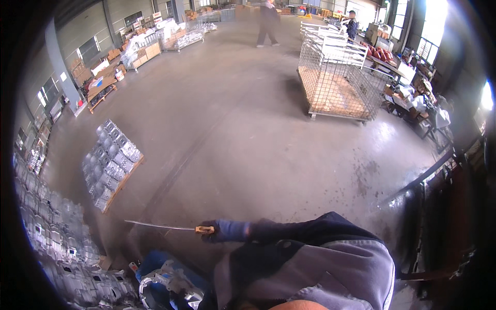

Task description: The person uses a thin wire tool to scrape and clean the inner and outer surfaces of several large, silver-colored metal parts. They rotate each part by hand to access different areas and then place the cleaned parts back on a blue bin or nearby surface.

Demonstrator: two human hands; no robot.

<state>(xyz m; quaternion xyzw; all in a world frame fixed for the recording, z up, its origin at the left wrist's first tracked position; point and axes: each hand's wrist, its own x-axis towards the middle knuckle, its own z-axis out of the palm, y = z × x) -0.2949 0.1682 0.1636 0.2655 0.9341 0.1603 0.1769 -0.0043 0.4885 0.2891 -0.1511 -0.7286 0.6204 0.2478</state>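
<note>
My right hand [227, 231], in a blue glove, reaches across to the left in front of my chest, its fingers closed around the tan handle of a long, thin metal-bladed tool [160, 225]. The blade points left, and its exact kind does not show. Below the blade, close to my body, is a silvery metal casting [168, 283] with a curved, ring-like part. A blue object [152, 261] shows behind and beside the casting; what it is I cannot make out. I cannot pick out my left hand.
Silvery castings [57, 227] are heaped at the left edge. Several more stand stacked on a pallet [121, 186] farther out. A wire cage [338, 85] stands ahead to the right, with a cluttered bench [408, 98] beyond. Two people, one walking [267, 23], are far off.
</note>
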